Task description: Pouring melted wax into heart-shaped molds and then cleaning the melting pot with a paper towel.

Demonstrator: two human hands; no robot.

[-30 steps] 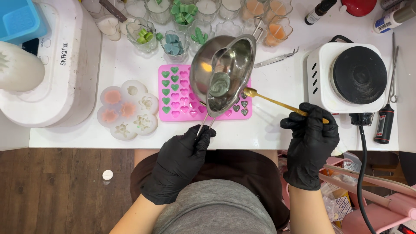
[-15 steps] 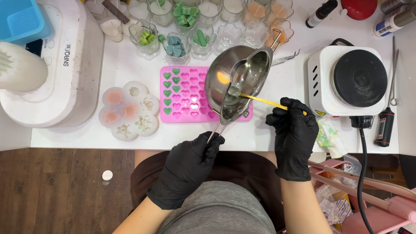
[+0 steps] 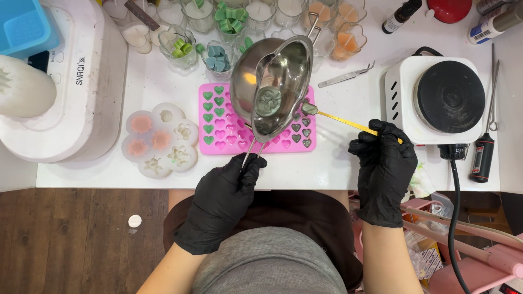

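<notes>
Nearest me, the left hand (image 3: 226, 201), in a black glove, is closed around the wire handle (image 3: 251, 151) of a steel melting pot (image 3: 272, 81). It holds the pot tilted above the middle of the pink silicone heart mould (image 3: 218, 146). The right hand (image 3: 384, 169), also gloved, pinches the end of a slim gold spoon (image 3: 348, 122). The spoon's small bowl sits just outside the pot's right lip, low over the mould's right-hand cavities, and it carries a dab of grey-green melt.

The mould lies on the white table (image 3: 338, 158) between a clear flower mould (image 3: 158, 139) on the left and a white hot plate (image 3: 436, 100) on the right. 2 columns of hearts on its left edge are filled green, and several on the right are filled a darker green. The hearts that show in the middle are empty pink. A pool of green wax (image 3: 268, 99) rests in the bottom of the pot.

I judge the step in hand to be spooning melt from the pot into the right-hand hearts, 1 cavity at a time. The next move calls for a level spoon, a slow tip over a single heart and a steady pot.

Half a second ago the spoon's bowl was inside the pot, against its left wall. It is now out and lower, and the pot has shifted left.

Farther back stand glass jars of green wax pieces (image 3: 229, 13), with tweezers (image 3: 346, 76) to their right.
</notes>
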